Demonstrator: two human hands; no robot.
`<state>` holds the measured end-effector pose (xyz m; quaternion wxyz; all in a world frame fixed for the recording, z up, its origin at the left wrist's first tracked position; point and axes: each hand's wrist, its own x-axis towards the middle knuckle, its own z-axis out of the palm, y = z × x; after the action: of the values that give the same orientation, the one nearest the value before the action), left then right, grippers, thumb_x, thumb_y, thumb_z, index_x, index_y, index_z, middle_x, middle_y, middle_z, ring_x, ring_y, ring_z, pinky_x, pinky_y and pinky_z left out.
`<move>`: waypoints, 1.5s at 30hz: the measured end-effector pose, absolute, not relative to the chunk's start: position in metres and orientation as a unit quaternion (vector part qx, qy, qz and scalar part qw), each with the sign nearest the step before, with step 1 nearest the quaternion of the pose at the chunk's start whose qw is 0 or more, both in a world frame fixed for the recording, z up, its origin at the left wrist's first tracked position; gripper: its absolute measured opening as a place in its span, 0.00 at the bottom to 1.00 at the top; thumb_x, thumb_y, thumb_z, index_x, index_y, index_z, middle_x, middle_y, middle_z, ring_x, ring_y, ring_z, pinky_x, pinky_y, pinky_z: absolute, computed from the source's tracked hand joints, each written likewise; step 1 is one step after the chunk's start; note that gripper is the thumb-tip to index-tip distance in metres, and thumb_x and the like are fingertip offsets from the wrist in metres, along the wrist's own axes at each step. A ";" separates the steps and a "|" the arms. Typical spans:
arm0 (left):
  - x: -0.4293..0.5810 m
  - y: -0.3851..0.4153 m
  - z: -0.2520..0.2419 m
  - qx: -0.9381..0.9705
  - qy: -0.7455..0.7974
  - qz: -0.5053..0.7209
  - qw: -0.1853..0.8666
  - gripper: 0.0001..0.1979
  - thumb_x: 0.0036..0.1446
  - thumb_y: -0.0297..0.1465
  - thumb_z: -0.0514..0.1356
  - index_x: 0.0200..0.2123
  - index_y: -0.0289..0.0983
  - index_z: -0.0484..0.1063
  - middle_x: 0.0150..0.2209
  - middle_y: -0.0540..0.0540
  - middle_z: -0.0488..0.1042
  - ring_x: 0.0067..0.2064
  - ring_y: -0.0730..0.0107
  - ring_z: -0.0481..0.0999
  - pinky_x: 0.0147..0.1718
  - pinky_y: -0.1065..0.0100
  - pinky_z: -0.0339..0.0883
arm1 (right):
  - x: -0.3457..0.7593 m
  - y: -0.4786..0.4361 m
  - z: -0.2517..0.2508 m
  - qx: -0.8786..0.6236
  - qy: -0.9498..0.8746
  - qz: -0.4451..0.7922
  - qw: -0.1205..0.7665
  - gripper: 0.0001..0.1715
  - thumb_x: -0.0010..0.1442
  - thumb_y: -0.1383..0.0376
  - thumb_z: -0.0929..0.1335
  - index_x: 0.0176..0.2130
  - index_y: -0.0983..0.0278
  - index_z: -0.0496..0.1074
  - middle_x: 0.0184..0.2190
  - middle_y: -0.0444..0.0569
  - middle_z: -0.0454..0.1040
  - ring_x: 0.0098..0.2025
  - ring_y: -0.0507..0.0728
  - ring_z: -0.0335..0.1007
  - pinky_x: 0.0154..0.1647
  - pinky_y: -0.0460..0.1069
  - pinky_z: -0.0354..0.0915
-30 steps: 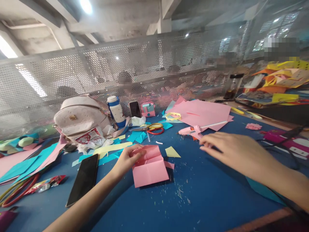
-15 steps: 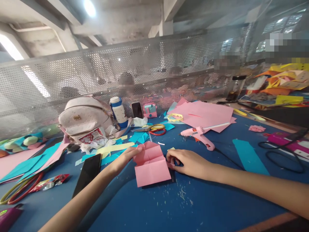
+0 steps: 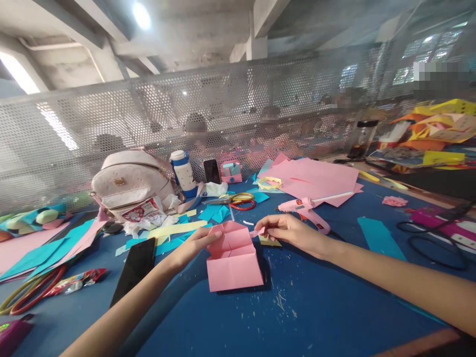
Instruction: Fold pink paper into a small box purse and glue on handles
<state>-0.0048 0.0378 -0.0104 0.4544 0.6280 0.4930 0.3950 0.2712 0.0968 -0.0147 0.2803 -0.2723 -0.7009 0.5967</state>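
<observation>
A folded pink paper piece point(image 3: 234, 270), creased into box-like panels, is tilted up just over the blue table. My left hand point(image 3: 199, 244) is closed on its upper left edge, thumb on the near face. At the paper's upper right, my right hand point(image 3: 293, 232) pinches a small pink paper strip point(image 3: 259, 232) that reaches toward the folded piece; whether the two are joined I cannot tell. Under the right fingertips lies a yellow paper scrap point(image 3: 270, 241). Beyond that hand rests a pink hot glue gun point(image 3: 307, 213).
At left lie a black phone point(image 3: 134, 270), colored sheets point(image 3: 59, 250) and a wrapped snack point(image 3: 76, 282). A backpack point(image 3: 130, 178), bottle point(image 3: 183, 173) and scissors point(image 3: 238, 200) stand or lie behind. Pink sheets point(image 3: 316, 176) and a blue strip point(image 3: 379, 238) are to the right.
My right hand has moved up and slightly away from me, from the folded paper's right side to its upper right corner, with the pink strip. The left hand keeps its hold.
</observation>
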 end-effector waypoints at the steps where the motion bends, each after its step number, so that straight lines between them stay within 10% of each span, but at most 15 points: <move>1: -0.005 0.038 -0.009 0.631 0.488 0.382 0.467 0.23 0.55 0.48 0.60 0.25 0.33 0.76 0.24 0.46 0.72 0.28 0.67 0.69 0.29 0.68 0.59 | 0.270 0.097 -0.015 -0.273 -0.702 0.588 0.294 0.13 0.58 0.60 0.69 0.42 0.65 0.75 0.33 0.47 0.75 0.34 0.52 0.69 0.34 0.46 0.63; 17: -0.004 0.034 0.000 0.665 0.471 0.332 0.475 0.23 0.61 0.47 0.55 0.21 0.36 0.67 0.23 0.51 0.63 0.28 0.70 0.60 0.31 0.69 0.54 | 0.255 0.093 -0.012 -0.271 -0.692 0.547 0.386 0.13 0.58 0.55 0.70 0.33 0.63 0.73 0.44 0.49 0.75 0.53 0.59 0.68 0.54 0.53 0.61; 26: 0.000 0.031 0.003 0.634 0.481 0.342 0.500 0.25 0.61 0.49 0.53 0.25 0.35 0.73 0.24 0.48 0.69 0.29 0.67 0.65 0.31 0.67 0.56 | 0.259 0.090 -0.015 -0.285 -0.676 0.558 0.388 0.15 0.59 0.57 0.70 0.44 0.61 0.68 0.34 0.44 0.72 0.37 0.53 0.70 0.39 0.48 0.64; 35: 0.001 0.035 -0.007 0.600 0.510 0.348 0.509 0.26 0.58 0.51 0.55 0.28 0.34 0.78 0.25 0.45 0.74 0.29 0.64 0.68 0.29 0.67 0.56 | 0.255 0.087 -0.013 -0.305 -0.655 0.551 0.418 0.22 0.46 0.57 0.77 0.31 0.63 0.65 0.31 0.43 0.70 0.34 0.53 0.71 0.36 0.48 0.67; 45: 0.000 0.033 -0.003 0.643 0.484 0.332 0.493 0.26 0.63 0.49 0.51 0.22 0.36 0.69 0.23 0.49 0.66 0.28 0.69 0.61 0.30 0.68 0.53 | 0.255 0.082 -0.003 -0.290 -0.728 0.468 0.408 0.14 0.54 0.63 0.73 0.33 0.61 0.63 0.33 0.44 0.75 0.35 0.53 0.74 0.42 0.50 0.70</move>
<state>-0.0001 0.0329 -0.0029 0.4930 0.6425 0.4836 0.3321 0.2547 0.0820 -0.0029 0.4079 -0.2901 -0.7283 0.4681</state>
